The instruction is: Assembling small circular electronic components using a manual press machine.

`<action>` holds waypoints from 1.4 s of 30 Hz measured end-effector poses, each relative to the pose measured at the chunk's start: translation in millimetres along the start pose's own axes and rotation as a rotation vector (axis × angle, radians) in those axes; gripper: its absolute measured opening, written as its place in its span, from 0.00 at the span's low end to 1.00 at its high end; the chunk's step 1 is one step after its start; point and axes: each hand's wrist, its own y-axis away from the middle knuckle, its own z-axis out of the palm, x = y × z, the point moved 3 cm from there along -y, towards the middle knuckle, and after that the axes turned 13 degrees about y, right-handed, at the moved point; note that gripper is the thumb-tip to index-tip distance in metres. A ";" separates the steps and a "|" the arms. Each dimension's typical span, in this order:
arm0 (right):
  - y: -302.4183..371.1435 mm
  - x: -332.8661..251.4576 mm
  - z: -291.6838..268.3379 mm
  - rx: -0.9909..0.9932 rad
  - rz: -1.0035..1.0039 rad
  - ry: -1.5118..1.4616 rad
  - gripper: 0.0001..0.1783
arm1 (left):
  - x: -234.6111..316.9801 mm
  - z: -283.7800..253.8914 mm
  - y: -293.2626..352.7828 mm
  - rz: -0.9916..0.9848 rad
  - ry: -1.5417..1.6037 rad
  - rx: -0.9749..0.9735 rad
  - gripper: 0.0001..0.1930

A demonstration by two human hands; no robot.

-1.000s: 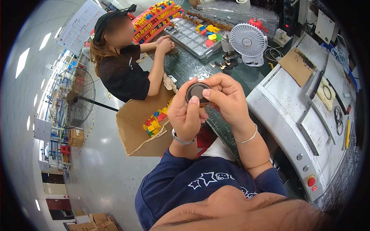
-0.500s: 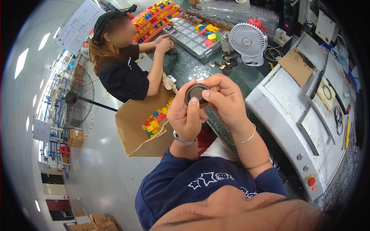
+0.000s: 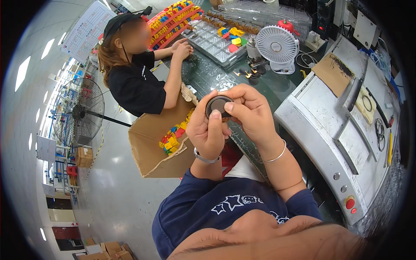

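Between my two hands is a round dark disc (image 3: 218,103) with a raised rim, its flat face turned up. My left hand (image 3: 206,129) wraps its left and lower side, the thumb pressing on the face. From the other side my right hand (image 3: 252,113) grips the rim, and its thumb lies on the face too. The disc's underside is hidden by my fingers. Beyond my hands, several small dark round parts (image 3: 255,74) with copper-coloured bits lie on the green table (image 3: 277,86).
A cardboard box (image 3: 145,147) with coloured plastic pieces stands left of my hands. A co-worker (image 3: 136,82) sits beyond it, hands together. Ahead are a compartment tray (image 3: 216,43), red racks (image 3: 173,24) and a white fan (image 3: 277,47). A grey machine (image 3: 312,125) borders my right.
My hands and the disc have shifted only slightly, with the same hold. The co-worker's hands have moved a little. The view itself has shifted slightly.
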 end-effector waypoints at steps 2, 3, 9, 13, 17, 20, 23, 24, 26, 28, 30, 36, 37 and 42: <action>-1.5 0.5 0.5 0.007 -0.004 0.003 0.09 | -2.1 -1.4 -0.3 -0.006 0.006 -0.004 0.19; -1.8 0.9 0.8 0.013 -0.008 0.002 0.09 | -3.0 -2.9 -0.5 -0.021 0.009 0.009 0.19; -17.9 20.5 -7.4 -0.016 0.118 -0.045 0.07 | -28.9 -13.1 -10.7 -0.144 0.013 0.073 0.18; -39.3 81.8 -35.7 0.041 0.288 0.148 0.08 | -86.0 -50.1 -14.0 -0.322 -0.007 0.138 0.17; -47.3 137.9 -86.8 0.339 0.176 1.030 0.17 | -144.5 -62.1 -3.4 -0.107 -0.745 -0.039 0.18; -50.3 142.8 -104.4 0.386 0.189 1.407 0.21 | -169.2 -61.9 -4.1 -0.255 -1.015 -0.119 0.21; -51.6 160.1 -124.3 0.505 0.341 1.853 0.27 | -190.9 -66.0 -18.7 -0.315 -1.100 -0.033 0.26; -54.1 170.5 -135.3 0.517 0.351 1.857 0.27 | -198.1 -66.9 -23.5 -0.351 -1.113 -0.030 0.27; -55.6 181.8 -151.3 0.536 0.331 1.892 0.28 | -214.2 -72.2 -24.0 -0.215 -1.132 0.000 0.29; -57.3 176.1 -147.0 0.576 0.242 2.005 0.25 | -207.9 -73.7 -13.6 0.057 -1.299 0.050 0.30; -59.9 171.6 -150.8 0.409 0.454 1.917 0.19 | -202.2 -75.3 -0.5 0.001 -1.104 -0.130 0.30; -66.4 150.1 -145.0 0.500 0.321 1.971 0.16 | -199.8 -67.7 16.1 -0.045 -0.905 -0.473 0.38; -67.2 151.4 -145.8 0.502 0.318 1.970 0.16 | -202.0 -68.6 14.5 -0.100 -0.888 -0.493 0.38; -69.8 159.6 -155.8 0.623 0.351 1.932 0.10 | -195.2 -63.4 18.1 -0.062 -0.893 -0.391 0.38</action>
